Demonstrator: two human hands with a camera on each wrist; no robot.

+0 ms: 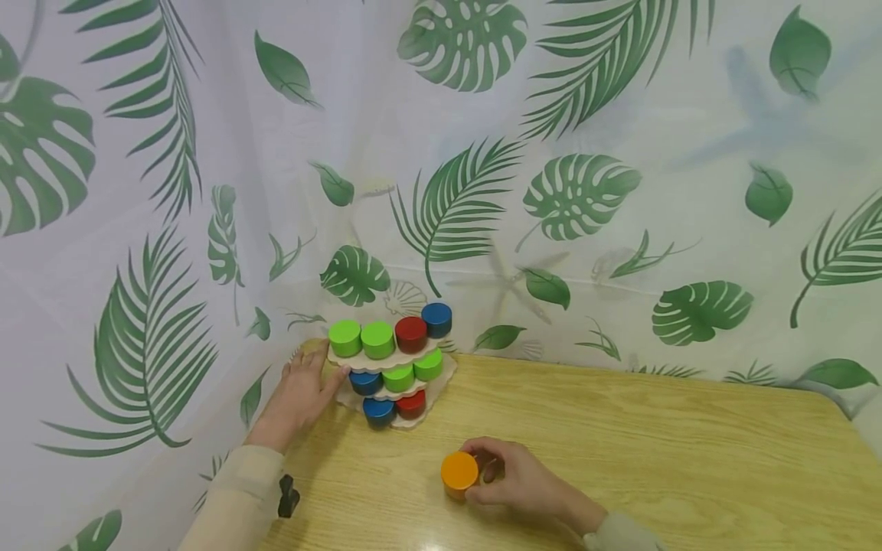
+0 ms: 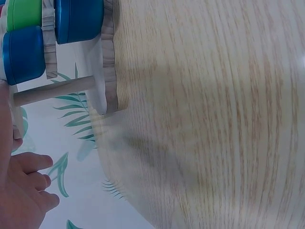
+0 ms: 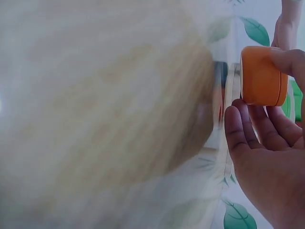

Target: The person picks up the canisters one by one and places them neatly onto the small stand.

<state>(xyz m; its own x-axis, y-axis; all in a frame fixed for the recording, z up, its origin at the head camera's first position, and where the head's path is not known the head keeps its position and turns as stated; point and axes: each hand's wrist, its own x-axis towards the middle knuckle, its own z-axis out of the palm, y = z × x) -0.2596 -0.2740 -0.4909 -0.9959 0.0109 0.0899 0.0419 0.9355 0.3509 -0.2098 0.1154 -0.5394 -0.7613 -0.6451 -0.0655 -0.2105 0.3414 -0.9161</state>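
Observation:
My right hand [image 1: 520, 482] pinches an orange cylinder block [image 1: 459, 471] between thumb and fingers. In the right wrist view the orange block [image 3: 262, 76] is held just off the table. At the back left stands a tiered wooden stand [image 1: 441, 375] with scalloped shelves. Its top shelf carries light green blocks [image 1: 377, 340], a red block [image 1: 411, 334] and a blue block [image 1: 437, 320]. Blue, green and red blocks sit on the lower shelves. My left hand [image 1: 303, 390] grips the left end of the top shelf; in the left wrist view its other fingers [image 2: 33, 164] are loosely curled.
The wood-grain table [image 1: 620, 436] extends to the right of the stand. A white leaf-printed cloth [image 1: 606, 229] hangs behind the table and along its left side. A small black item [image 1: 288, 496] is at the left cuff.

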